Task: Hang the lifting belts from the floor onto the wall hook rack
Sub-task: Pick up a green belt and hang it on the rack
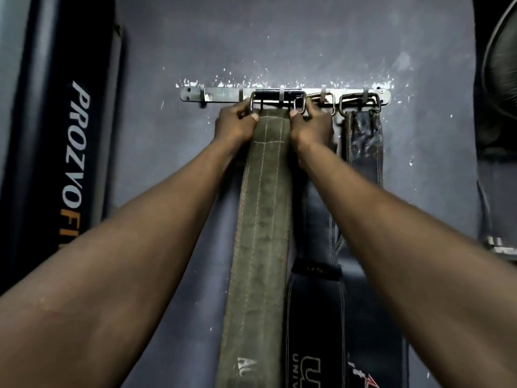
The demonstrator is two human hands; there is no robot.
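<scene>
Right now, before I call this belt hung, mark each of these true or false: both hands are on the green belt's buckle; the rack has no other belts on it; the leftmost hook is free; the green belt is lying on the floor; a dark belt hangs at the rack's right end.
1. Both hands, left hand and right hand, grip the green belt at its buckle. True.
2. The hook rack carries no other belts. False: dark belts hang to the right of the green one.
3. The leftmost hook is free. True.
4. The green belt lies on the floor. False: it is held up at the rack.
5. A dark belt hangs at the rack's right end. True.
</scene>
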